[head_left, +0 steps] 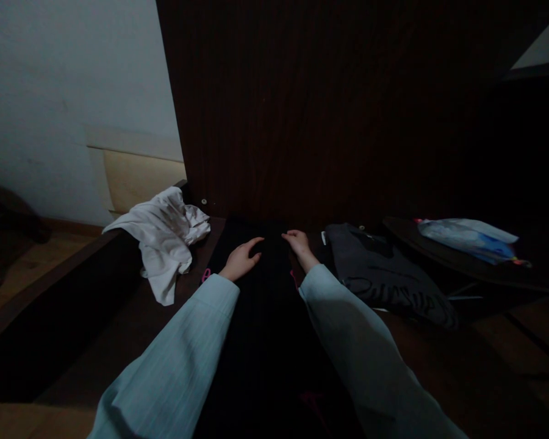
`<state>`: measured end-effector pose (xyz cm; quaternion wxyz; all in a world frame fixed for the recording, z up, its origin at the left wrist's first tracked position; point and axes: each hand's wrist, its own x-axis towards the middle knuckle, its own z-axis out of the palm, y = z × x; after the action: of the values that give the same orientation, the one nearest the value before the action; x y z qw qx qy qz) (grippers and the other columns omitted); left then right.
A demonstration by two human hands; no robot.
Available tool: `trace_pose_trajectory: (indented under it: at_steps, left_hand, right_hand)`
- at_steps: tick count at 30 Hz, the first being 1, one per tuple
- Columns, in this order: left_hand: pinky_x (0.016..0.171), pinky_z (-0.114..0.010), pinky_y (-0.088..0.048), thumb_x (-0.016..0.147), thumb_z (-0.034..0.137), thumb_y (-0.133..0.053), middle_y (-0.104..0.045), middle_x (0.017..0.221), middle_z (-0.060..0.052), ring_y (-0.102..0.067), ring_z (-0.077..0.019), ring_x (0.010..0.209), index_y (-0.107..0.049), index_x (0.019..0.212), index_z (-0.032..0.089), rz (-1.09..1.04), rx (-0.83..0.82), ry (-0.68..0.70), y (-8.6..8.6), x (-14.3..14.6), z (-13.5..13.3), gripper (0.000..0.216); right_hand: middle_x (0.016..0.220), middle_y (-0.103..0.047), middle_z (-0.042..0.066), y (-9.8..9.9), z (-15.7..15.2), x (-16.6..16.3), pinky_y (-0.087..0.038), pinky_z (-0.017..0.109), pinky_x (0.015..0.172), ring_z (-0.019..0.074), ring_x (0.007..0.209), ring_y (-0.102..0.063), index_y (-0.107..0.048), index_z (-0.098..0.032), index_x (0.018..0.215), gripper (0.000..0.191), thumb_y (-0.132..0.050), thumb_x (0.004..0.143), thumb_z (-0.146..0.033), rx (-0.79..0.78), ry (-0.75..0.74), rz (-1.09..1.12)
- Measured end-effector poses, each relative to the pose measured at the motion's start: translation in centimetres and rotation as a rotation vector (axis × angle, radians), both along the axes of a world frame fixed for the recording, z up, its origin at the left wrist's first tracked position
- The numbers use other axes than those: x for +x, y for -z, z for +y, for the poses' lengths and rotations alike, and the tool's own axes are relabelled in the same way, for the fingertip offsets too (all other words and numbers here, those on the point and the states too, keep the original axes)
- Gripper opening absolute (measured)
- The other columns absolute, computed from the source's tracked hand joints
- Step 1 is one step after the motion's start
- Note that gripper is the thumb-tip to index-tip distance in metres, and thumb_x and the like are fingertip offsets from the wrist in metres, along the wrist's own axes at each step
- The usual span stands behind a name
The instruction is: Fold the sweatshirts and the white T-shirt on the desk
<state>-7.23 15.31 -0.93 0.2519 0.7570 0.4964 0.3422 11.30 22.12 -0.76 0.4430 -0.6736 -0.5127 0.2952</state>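
Observation:
A long black garment (pixel 265 317) with pink details lies flat on the dark brown wooden seat, stretching from the back panel towards me. My left hand (pixel 241 261) rests over its left side, with the thumb apart from the fingers and no cloth visible between them. Over the right side is my right hand (pixel 299 247), its fingers curled and drawn together. Whether black cloth is pinched in them is too dark to make out. Both forearms are in light blue-green sleeves.
A crumpled white cloth (pixel 167 235) drapes over the left armrest (pixel 73 286). Right of the garment lies a dark grey printed garment (pixel 384 274). A plastic packet (pixel 466 238) sits on the right armrest. A tall dark wooden panel (pixel 324 110) rises behind.

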Motion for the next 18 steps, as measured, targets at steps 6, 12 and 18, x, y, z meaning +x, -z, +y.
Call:
trace_pose_trajectory:
  at_steps: [6,12,18]
  left_hand:
    - [0.088,-0.033,-0.042,0.071,0.012,-0.051,-0.057,0.115,-0.005,-0.055,-0.0175,0.099,-0.054,0.114,0.021,-0.042,0.008,0.034,0.1,0.1,0.2,0.044]
    - [0.082,-0.03,-0.045,0.07,0.012,-0.052,-0.055,0.116,-0.007,-0.056,-0.0146,0.087,-0.055,0.112,0.02,-0.097,0.009,0.034,0.2,0.2,0.4,0.043]
    - [0.095,-0.033,-0.038,0.077,0.019,-0.048,-0.057,0.114,-0.005,-0.051,-0.0183,0.107,-0.057,0.108,0.02,0.073,0.07,0.011,0.4,0.4,0.2,0.033]
  right_hand:
    - [0.069,-0.064,0.003,0.3,1.7,-0.1,-0.044,0.024,0.061,0.0149,0.066,-0.059,-0.06,-0.013,0.07,0.017,-0.062,0.056,-0.022,0.043,0.035,0.038]
    - [0.078,-0.063,0.003,-0.3,2.2,-0.3,-0.044,0.022,0.063,0.0131,0.07,-0.059,-0.058,-0.015,0.082,0.02,-0.056,0.064,-0.023,0.072,0.044,0.027]
    - [0.071,-0.056,0.001,-1.5,1.2,0.7,-0.04,0.027,0.067,0.0154,0.07,-0.053,-0.05,-0.018,0.066,0.016,-0.054,0.055,-0.008,0.097,0.085,-0.22]
